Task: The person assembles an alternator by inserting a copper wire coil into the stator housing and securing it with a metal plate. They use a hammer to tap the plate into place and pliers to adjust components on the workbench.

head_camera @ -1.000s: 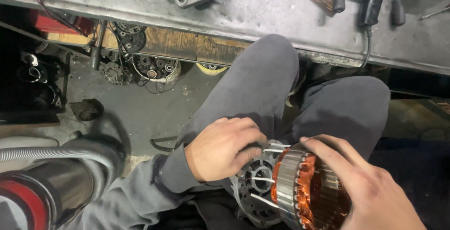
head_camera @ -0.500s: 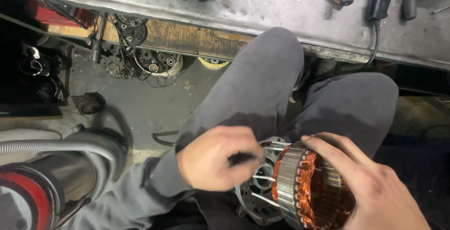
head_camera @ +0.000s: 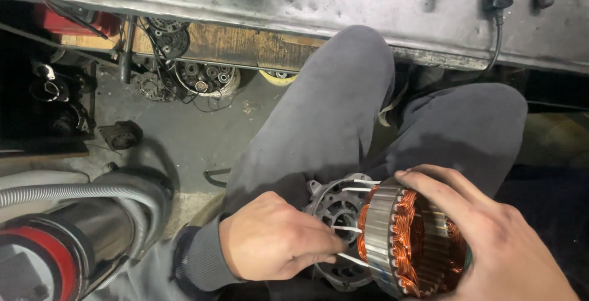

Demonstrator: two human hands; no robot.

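Copper-wound stator (head_camera: pixel 408 246) under right hand (head_camera: pixel 491 239), lap

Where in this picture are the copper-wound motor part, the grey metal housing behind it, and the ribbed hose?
copper-wound stator (head_camera: pixel 408 243), head view, on the copper windings.
grey metal housing (head_camera: pixel 334 206), head view, on its spoked face.
ribbed hose (head_camera: pixel 73 192), head view, on its curved middle.

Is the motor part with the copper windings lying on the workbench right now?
No, the motor part sits over the person's lap, gripped by the right hand, while the workbench lies further up the picture.
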